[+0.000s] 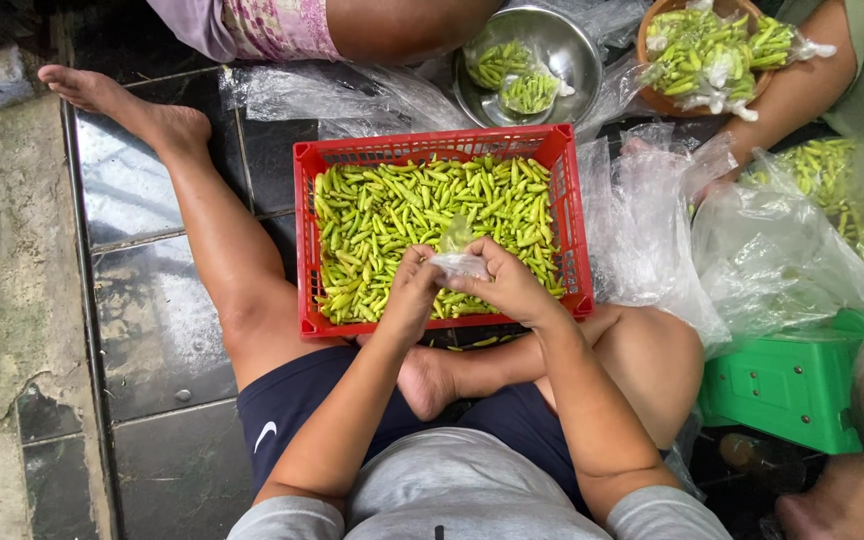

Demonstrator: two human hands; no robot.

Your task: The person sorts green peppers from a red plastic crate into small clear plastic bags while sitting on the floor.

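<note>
Bag: a small clear plastic bag (pixel 457 262) was pinched between both hands, held just above the near half of the red crate (pixel 304 240).
Grip: the left hand (pixel 410 290) and the right hand (pixel 504 283) were each closed on the bag's top edge, fingertips together on the film; nothing else was held.
Handling: it looked light, limp and slippery, likely to crumple; best taken by the rim with fingertips on both sides.
Axis: the bag ran roughly across, from one hand to the other, with a puffed corner pointing away from the person; where its mouth faced could not be told.
Below the grip: green chillies (pixel 392 210) filled the crate.
Beyond the grip: a steel bowl (pixel 572 50) held filled bags.
Right of the grip: loose plastic sheets (pixel 652 230) and a green scale (pixel 787 385).
</note>
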